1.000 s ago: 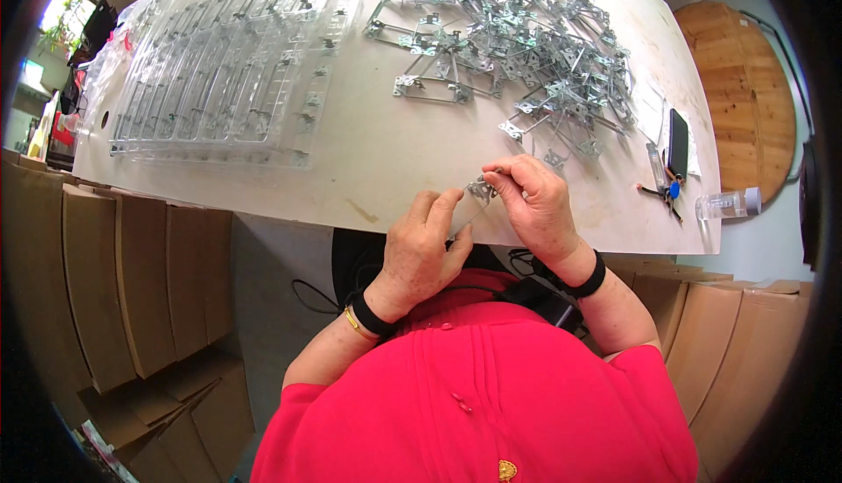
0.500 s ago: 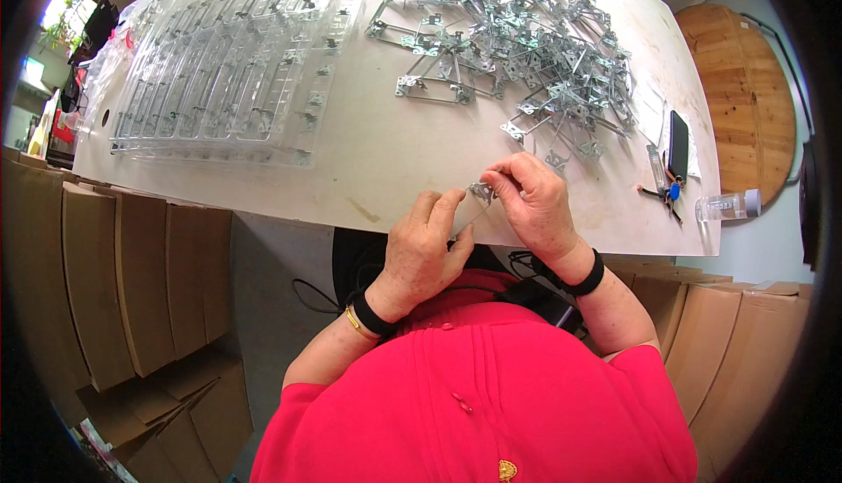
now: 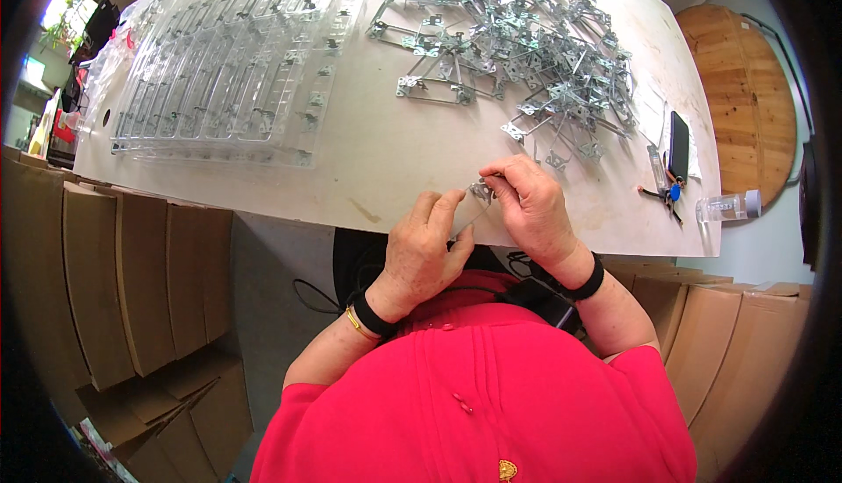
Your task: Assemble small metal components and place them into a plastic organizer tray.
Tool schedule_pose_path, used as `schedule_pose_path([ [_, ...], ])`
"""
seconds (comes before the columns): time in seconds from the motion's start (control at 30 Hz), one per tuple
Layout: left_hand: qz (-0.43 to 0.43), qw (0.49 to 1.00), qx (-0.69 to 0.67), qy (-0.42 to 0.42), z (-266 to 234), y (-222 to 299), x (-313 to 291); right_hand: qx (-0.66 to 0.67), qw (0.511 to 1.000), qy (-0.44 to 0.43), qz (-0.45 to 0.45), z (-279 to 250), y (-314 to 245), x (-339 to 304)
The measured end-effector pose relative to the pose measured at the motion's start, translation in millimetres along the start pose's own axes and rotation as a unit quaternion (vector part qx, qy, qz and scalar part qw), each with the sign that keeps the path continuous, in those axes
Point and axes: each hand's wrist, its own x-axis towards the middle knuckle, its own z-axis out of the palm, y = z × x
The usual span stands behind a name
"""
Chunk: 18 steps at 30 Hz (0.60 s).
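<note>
Between my two hands, over the table's near edge, is a small metal bracket (image 3: 479,191) with thin rods, like the ones heaped farther back. My left hand (image 3: 425,242) is closed round its lower end, and its fingers hide much of that part. The thumb and fingertips of my right hand (image 3: 529,200) pinch the upper end with the plate. Beyond my right hand lies a big pile of metal brackets (image 3: 526,44), plates and rods tangled together. Clear plastic trays (image 3: 303,157), stacked at the left, hold rows of similar metal parts.
On the right of the white table (image 3: 377,154) lie a black phone (image 3: 678,145), keys with a blue tag (image 3: 674,193) and a clear bottle (image 3: 728,207). Cardboard boxes (image 3: 140,281) stand at the lower left, with more boxes (image 3: 732,343) at the right. A round wooden tabletop (image 3: 741,101) leans behind.
My right hand has shifted very slightly at the upper end of the bracket. My left hand stays in place, and the pile and trays have not moved.
</note>
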Motion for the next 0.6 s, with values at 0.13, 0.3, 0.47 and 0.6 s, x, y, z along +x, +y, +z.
schedule_pose_path([
  [0.13, 0.0, 1.0, 0.002, -0.003, -0.7, 0.5, -0.1, -0.029, 0.998, -0.032, 0.038, -6.7, -3.2, 1.8],
  [0.3, 0.007, 1.0, 0.005, 0.002, -0.3, 1.0, 0.4, -0.017, 0.999, -0.004, -0.029, -1.7, 3.6, 1.9],
  [0.47, 0.008, 1.0, 0.007, 0.006, -0.2, 0.6, 0.5, -0.01, 0.999, 0.007, 0.045, -10.5, -2.1, 0.8],
  [0.6, -0.011, 1.0, -0.013, 0.0, -4.7, 7.1, 3.2, 0.027, 0.997, 0.02, 0.071, -17.2, 0.6, -2.2],
])
